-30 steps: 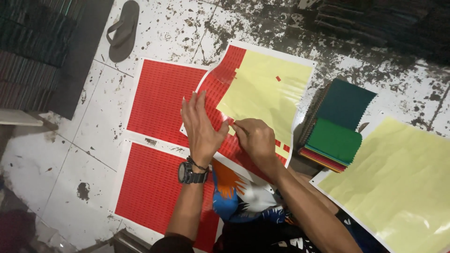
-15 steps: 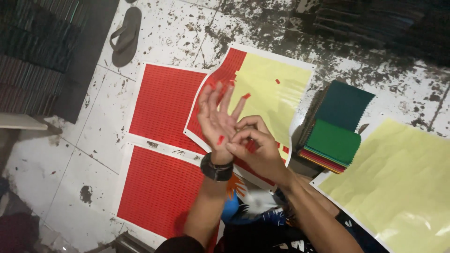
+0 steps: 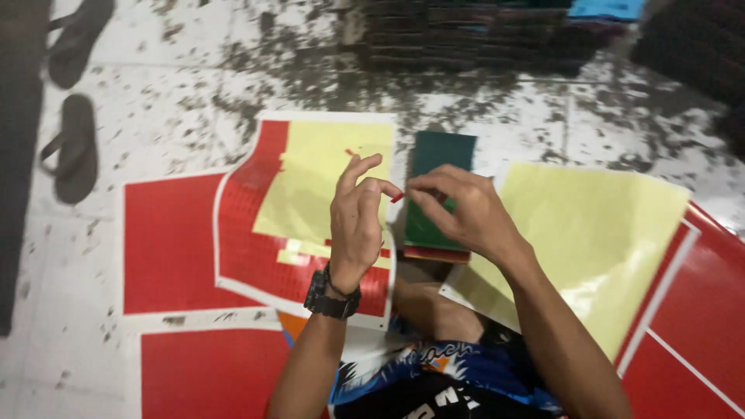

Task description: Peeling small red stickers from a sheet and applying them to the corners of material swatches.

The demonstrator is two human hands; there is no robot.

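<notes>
My left hand (image 3: pixel 357 221), with a black wristwatch (image 3: pixel 330 295) on the wrist, is raised above a red sticker sheet (image 3: pixel 256 248) partly peeled to its pale yellow backing (image 3: pixel 322 178). My right hand (image 3: pixel 458 209) meets it fingertip to fingertip. Between the fingertips of both hands is a tiny red sticker piece (image 3: pixel 396 197). Behind the hands lies a stack of dark green sheets (image 3: pixel 442 155) with red ones under it.
More red sheets lie on the stained white floor at left (image 3: pixel 167 240), bottom left (image 3: pixel 209 372) and far right (image 3: pixel 698 310). A large yellow backing sheet (image 3: pixel 597 240) lies at right. Two dark sandals (image 3: pixel 74 147) sit top left. Dark stacks (image 3: pixel 466 31) line the far edge.
The view has shifted right. Both hands lifted off the red sheet and came together in the air, fingertips now pinching a small red piece between them.
</notes>
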